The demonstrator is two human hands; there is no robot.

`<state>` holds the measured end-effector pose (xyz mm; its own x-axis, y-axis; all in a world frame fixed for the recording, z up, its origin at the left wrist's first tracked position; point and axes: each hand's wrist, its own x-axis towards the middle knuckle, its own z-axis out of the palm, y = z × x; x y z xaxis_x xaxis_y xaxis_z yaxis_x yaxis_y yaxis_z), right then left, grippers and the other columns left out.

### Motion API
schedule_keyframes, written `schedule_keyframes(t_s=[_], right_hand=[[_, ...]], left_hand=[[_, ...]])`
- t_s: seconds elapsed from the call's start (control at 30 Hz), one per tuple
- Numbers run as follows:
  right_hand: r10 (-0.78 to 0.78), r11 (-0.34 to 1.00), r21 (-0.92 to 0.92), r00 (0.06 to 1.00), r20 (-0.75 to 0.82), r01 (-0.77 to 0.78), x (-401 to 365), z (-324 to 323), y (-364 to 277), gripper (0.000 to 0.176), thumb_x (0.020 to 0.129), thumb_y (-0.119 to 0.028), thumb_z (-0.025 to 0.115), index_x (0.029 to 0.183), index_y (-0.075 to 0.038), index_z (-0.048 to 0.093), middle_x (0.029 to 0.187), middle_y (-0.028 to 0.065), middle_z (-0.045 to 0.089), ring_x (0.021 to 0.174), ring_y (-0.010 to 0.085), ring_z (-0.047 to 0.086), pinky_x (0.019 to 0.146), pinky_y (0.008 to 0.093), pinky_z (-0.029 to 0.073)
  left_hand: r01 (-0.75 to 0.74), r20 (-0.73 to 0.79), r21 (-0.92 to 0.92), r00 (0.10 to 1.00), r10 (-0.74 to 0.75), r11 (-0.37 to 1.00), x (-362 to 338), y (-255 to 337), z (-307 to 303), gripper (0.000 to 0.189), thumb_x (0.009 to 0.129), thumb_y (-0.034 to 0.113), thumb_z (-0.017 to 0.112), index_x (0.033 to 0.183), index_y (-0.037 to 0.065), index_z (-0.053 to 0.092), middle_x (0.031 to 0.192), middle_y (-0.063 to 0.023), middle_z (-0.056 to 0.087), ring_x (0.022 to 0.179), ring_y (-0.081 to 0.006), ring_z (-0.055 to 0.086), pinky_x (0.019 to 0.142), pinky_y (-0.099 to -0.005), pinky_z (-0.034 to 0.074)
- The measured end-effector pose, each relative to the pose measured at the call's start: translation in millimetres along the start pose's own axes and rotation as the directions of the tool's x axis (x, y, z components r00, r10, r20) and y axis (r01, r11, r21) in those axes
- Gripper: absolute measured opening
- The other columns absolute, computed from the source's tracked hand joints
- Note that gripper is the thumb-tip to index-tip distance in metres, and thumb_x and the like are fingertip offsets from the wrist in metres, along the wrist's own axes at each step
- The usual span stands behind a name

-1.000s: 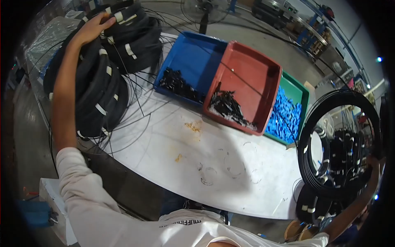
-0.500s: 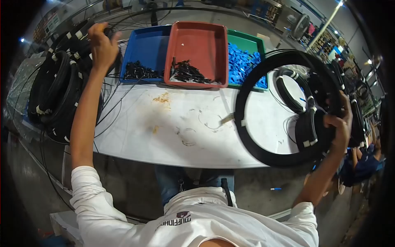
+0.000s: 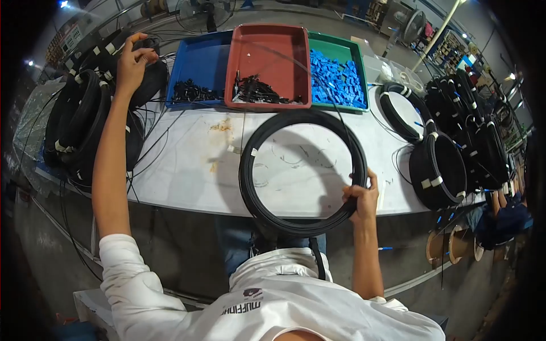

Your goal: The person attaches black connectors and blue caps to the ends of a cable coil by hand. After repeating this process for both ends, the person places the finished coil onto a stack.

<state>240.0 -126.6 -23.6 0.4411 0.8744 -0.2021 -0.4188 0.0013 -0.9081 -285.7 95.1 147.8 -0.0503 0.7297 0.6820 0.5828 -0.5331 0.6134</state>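
Black cable coil [image 3: 247, 176], bound with a strip of pale tape, lies flat on the near half of the white table [image 3: 182, 170], its near arc hanging past the table's front edge toward us. Our right hand [image 3: 361, 199] is clamped on the coil's right-hand rim, fingers wrapped over the strands and thumb on top.

Our left hand [image 3: 132, 62] reaches far out to the left stack of coils [image 3: 79, 113], which stands at the table's left end. Its fingers bend over the topmost loop there and touch it; whether they actually grip it we cannot tell.

Along the table's far edge sit three trays side by side. The blue tray [image 3: 202, 57] is on the left and the red tray [image 3: 273, 51] in the middle, each with small black parts [image 3: 256, 91] heaped at its near end. The green tray [image 3: 336, 41] on the right is filled with blue pieces [image 3: 335, 77]. More taped coils [image 3: 438, 170] crowd the table's right end, well apart from the one we hold.
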Motion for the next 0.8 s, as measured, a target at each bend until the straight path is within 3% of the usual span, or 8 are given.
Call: schedule_keyframes(t_s=[0.27,0.33,0.5,0.57,0.67,0.7,0.77,0.8], right_hand=[[0.136,0.99,-0.021,0.987,-0.081,-0.138,-22.7,1.8,10.7,0.068,0.069,0.016,0.055,0.133,-0.007,0.041,0.094,0.0138,0.06,0.06,0.0218,0.062,0.045,0.0333,0.048],[0.159,0.967,-0.181,0.98,-0.123,-0.18,-28.9,3.7,12.9,0.06,0.075,0.008,0.062,0.129,-0.007,0.041,0.098,0.0114,0.058,0.06,0.0181,0.058,0.049,0.033,0.049],[0.137,0.908,-0.402,0.991,0.012,-0.12,-27.3,0.2,20.8,0.07,0.088,-0.006,0.067,0.146,-0.004,0.029,0.107,0.0136,0.059,0.086,0.0198,0.062,0.078,0.0298,0.051],[-0.18,0.472,-0.831,0.955,0.237,0.295,-16.4,-17.1,37.0,0.085,0.092,-0.021,0.067,0.151,0.002,0.011,0.126,0.0247,0.051,0.106,0.0326,0.056,0.095,0.0393,0.043],[-0.103,-0.093,-0.963,0.959,0.262,0.253,-22.7,44.7,-20.3,0.111,0.082,-0.031,0.077,0.154,0.006,0.001,0.136,0.0393,0.043,0.127,0.0474,0.045,0.107,0.0482,0.035],[-0.182,-0.002,-0.946,0.931,0.318,0.323,-17.0,68.4,-47.2,0.104,0.079,-0.02,0.078,0.151,0.012,0.011,0.132,0.036,0.048,0.123,0.0478,0.046,0.107,0.0482,0.035],[-0.453,0.128,-0.738,0.701,0.551,0.663,4.1,126.8,-76.4,0.081,0.081,-0.005,0.072,0.15,-0.001,0.03,0.134,0.0274,0.053,0.123,0.0407,0.052,0.105,0.0469,0.039],[-0.49,-0.059,-0.611,0.51,0.707,0.789,11.0,165.5,-89.9,0.069,0.082,-0.003,0.07,0.144,-0.003,0.041,0.138,0.0204,0.053,0.126,0.0393,0.051,0.106,0.0455,0.039]], left_hand=[[0.04,0.184,0.131,0.981,-0.063,0.991,-24.6,16.1,-3.5,0.045,0.092,0.008,0.067,0.133,0.008,0.048,0.094,-0.0143,0.074,0.088,-0.0149,0.071,0.082,-0.0277,0.055],[0.028,0.224,0.141,0.973,-0.059,0.99,-28.4,16.9,-2.0,0.043,0.094,0.008,0.064,0.134,0.008,0.047,0.097,-0.0147,0.073,0.092,-0.0158,0.071,0.084,-0.0282,0.055],[-0.063,0.299,0.218,0.954,-0.006,0.974,-24.7,11.0,9.7,0.038,0.098,0.003,0.052,0.136,0.006,0.044,0.105,-0.018,0.072,0.1,-0.0231,0.071,0.088,-0.0327,0.054],[-0.048,0.285,0.221,0.958,-0.018,0.974,-21.2,8.7,15.2,0.039,0.098,0.004,0.052,0.136,0.007,0.044,0.106,-0.0176,0.072,0.101,-0.0239,0.071,0.088,-0.0333,0.054],[-0.096,0.281,0.241,0.959,0.025,0.966,-12.5,-2.7,13.4,0.042,0.096,0.004,0.051,0.137,0.009,0.041,0.103,-0.0182,0.072,0.101,-0.0307,0.071,0.087,-0.0383,0.054],[-0.071,0.296,0.198,0.955,0.009,0.978,-9.7,-6.0,10.8,0.044,0.095,0.001,0.051,0.137,0.009,0.04,0.102,-0.0202,0.072,0.1,-0.0327,0.071,0.086,-0.039,0.055],[-0.157,0.31,0.211,0.947,0.086,0.965,-3.5,-8.8,4.5,0.046,0.095,0.002,0.053,0.137,0.01,0.038,0.099,-0.0211,0.071,0.098,-0.0339,0.071,0.084,-0.0407,0.056],[-0.166,0.293,0.226,0.951,0.095,0.96,-2.4,-7.5,3.2,0.049,0.094,0.004,0.057,0.138,0.009,0.035,0.102,-0.019,0.072,0.099,-0.0331,0.07,0.084,-0.0417,0.056]])
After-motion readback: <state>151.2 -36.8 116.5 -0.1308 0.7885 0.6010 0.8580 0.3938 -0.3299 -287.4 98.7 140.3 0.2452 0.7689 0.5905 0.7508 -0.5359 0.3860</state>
